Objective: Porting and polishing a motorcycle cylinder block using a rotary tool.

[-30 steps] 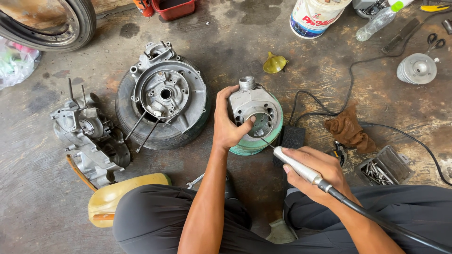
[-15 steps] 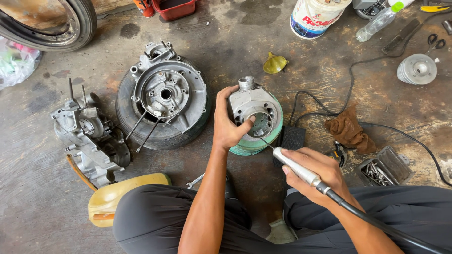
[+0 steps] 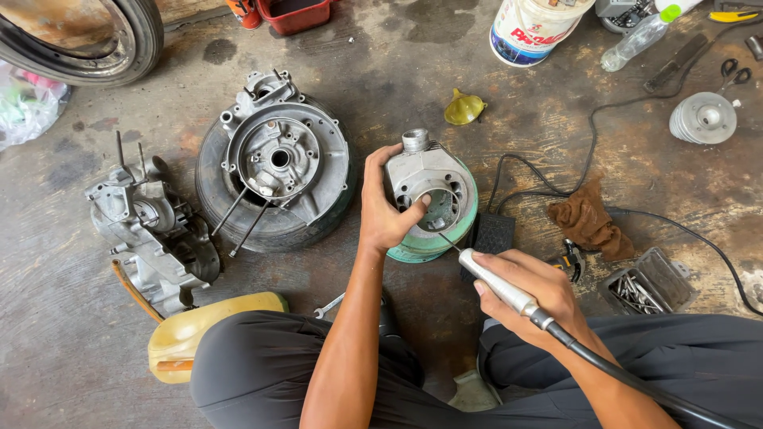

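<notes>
My left hand (image 3: 387, 208) grips the left side of a grey metal engine cylinder (image 3: 425, 176), with the thumb hooked over the rim of its bore. The cylinder rests on a green round base (image 3: 445, 238) on the floor. My right hand (image 3: 528, 290) holds a silver rotary-tool handpiece (image 3: 497, 280) like a pen. Its thin bit reaches into the lower edge of the bore. A black flexible shaft (image 3: 628, 377) runs from the handpiece back over my right leg.
To the left lie an engine case on a small tyre (image 3: 278, 163) and a crankcase half (image 3: 151, 226). A yellow jug (image 3: 199, 334) sits by my left knee. A black foot pedal (image 3: 493, 234), brown rag (image 3: 588, 222), tray of bits (image 3: 648, 286), white bucket (image 3: 536, 28) and cables lie to the right.
</notes>
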